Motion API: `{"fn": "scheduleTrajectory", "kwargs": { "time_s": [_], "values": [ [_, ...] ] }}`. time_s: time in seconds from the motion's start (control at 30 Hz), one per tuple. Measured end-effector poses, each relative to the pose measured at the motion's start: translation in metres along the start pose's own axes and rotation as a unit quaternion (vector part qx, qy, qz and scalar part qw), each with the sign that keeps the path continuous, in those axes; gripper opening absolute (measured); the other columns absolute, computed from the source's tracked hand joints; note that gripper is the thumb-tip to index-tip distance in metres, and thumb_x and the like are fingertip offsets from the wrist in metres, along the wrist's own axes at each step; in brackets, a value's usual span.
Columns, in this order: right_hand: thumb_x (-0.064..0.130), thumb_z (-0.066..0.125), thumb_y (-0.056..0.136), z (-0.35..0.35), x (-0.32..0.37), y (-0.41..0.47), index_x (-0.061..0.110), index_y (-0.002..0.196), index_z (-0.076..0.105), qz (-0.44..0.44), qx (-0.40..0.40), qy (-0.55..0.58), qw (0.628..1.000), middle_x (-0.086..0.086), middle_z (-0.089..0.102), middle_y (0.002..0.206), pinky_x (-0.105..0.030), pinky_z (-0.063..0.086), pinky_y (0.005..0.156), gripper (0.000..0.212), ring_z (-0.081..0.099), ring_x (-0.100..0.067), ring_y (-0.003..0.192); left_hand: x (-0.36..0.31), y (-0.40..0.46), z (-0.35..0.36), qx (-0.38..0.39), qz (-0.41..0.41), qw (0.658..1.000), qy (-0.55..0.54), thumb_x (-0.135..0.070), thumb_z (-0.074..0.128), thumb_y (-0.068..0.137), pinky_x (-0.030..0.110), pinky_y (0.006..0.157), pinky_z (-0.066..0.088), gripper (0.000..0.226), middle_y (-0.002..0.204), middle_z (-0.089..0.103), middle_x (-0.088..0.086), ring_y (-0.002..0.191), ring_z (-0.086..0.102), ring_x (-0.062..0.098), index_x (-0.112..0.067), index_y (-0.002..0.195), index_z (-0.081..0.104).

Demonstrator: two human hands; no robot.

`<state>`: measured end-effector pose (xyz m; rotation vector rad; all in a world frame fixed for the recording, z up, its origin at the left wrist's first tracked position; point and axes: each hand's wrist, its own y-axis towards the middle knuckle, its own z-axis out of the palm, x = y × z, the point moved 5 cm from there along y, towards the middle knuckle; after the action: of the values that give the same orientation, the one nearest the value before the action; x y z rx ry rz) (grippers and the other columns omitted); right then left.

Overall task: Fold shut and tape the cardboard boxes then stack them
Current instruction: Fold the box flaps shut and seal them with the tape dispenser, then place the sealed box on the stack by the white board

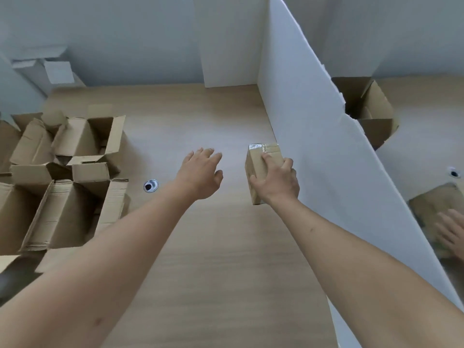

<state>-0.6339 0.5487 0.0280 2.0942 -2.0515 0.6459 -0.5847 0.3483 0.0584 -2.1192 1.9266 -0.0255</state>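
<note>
Cardboard box [263, 169] gripped by right hand [278, 183] | left hand [200, 173] outstretched, fingers spread, empty

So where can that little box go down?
Bare tabletop lies between the open boxes on the left and the white divider, beyond both hands. The right hand grips the taped box; the left hand hovers open. The left edge is crowded.
</note>
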Motion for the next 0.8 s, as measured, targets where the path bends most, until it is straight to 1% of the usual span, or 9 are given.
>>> {"fn": "scheduleTrajectory", "kwargs": {
  "time_s": [0.17, 0.27, 0.33, 0.43, 0.5, 0.6, 0.8],
  "values": [
    [0.055, 0.062, 0.086, 0.025, -0.003, 0.046, 0.044, 0.151, 0.034, -0.006, 0.0, -0.019, 1.0, -0.011, 0.032, 0.143, -0.041, 0.041, 0.102, 0.071, 0.047, -0.034, 0.121, 0.001, 0.043, 0.023, 0.018, -0.016, 1.0, -0.008, -0.032, 0.044, 0.104, 0.047, 0.126, 0.014, 0.051, 0.163, 0.032, 0.01, 0.153, 0.022, 0.032, -0.016, 0.152, 0.039],
    [0.055, 0.061, 0.088, 0.043, -0.007, 0.071, 0.043, 0.152, 0.034, -0.008, -0.003, -0.025, 1.0, -0.013, 0.028, 0.152, -0.042, 0.038, 0.109, 0.07, 0.043, -0.034, 0.129, -0.001, 0.065, 0.04, 0.023, -0.016, 1.0, -0.013, -0.032, 0.045, 0.104, 0.047, 0.125, 0.014, 0.051, 0.162, 0.033, 0.01, 0.152, 0.023, 0.033, -0.016, 0.152, 0.04],
    [0.056, 0.059, 0.09, 0.058, -0.015, 0.084, 0.043, 0.152, 0.033, -0.005, -0.002, -0.029, 1.0, -0.016, 0.022, 0.159, -0.043, 0.033, 0.115, 0.069, 0.036, -0.036, 0.139, -0.005, 0.076, 0.052, 0.029, -0.011, 0.999, -0.017, -0.031, 0.045, 0.104, 0.047, 0.126, 0.014, 0.051, 0.163, 0.032, 0.01, 0.153, 0.022, 0.033, -0.016, 0.153, 0.039],
    [0.057, 0.057, 0.093, 0.082, -0.031, 0.097, 0.042, 0.155, 0.03, 0.003, 0.018, -0.049, 0.999, -0.018, 0.007, 0.167, -0.045, 0.023, 0.123, 0.069, 0.017, -0.038, 0.152, -0.007, 0.087, 0.069, 0.043, -0.005, 0.999, -0.021, -0.031, 0.044, 0.104, 0.047, 0.126, 0.013, 0.051, 0.163, 0.032, 0.01, 0.154, 0.02, 0.034, -0.016, 0.153, 0.039],
    [0.056, 0.056, 0.095, 0.095, -0.039, 0.102, 0.041, 0.157, 0.024, 0.007, 0.018, -0.065, 0.998, -0.02, 0.001, 0.168, -0.046, 0.017, 0.125, 0.072, 0.009, -0.04, 0.155, -0.008, 0.093, 0.078, 0.049, -0.002, 0.999, -0.021, -0.031, 0.044, 0.105, 0.047, 0.126, 0.013, 0.051, 0.163, 0.032, 0.01, 0.154, 0.021, 0.034, -0.016, 0.153, 0.039],
    [0.055, 0.054, 0.097, 0.103, -0.04, 0.111, 0.039, 0.16, 0.016, -0.017, -0.006, -0.1, 0.995, -0.026, -0.003, 0.167, -0.048, 0.008, 0.127, 0.075, 0.003, -0.042, 0.155, -0.007, 0.1, 0.088, 0.056, 0.0, 0.998, -0.027, -0.031, 0.043, 0.105, 0.047, 0.126, 0.012, 0.052, 0.164, 0.03, 0.009, 0.154, 0.019, 0.033, -0.016, 0.154, 0.037],
    [0.057, 0.05, 0.098, 0.108, -0.041, 0.121, 0.035, 0.162, 0.017, -0.041, -0.028, -0.124, 0.991, -0.031, -0.003, 0.166, -0.049, 0.005, 0.127, 0.075, 0.001, -0.043, 0.155, -0.002, 0.105, 0.098, 0.065, 0.003, 0.997, -0.037, -0.028, 0.042, 0.105, 0.047, 0.127, 0.01, 0.052, 0.165, 0.029, 0.008, 0.156, 0.017, 0.032, -0.015, 0.155, 0.036]
  ]
}}
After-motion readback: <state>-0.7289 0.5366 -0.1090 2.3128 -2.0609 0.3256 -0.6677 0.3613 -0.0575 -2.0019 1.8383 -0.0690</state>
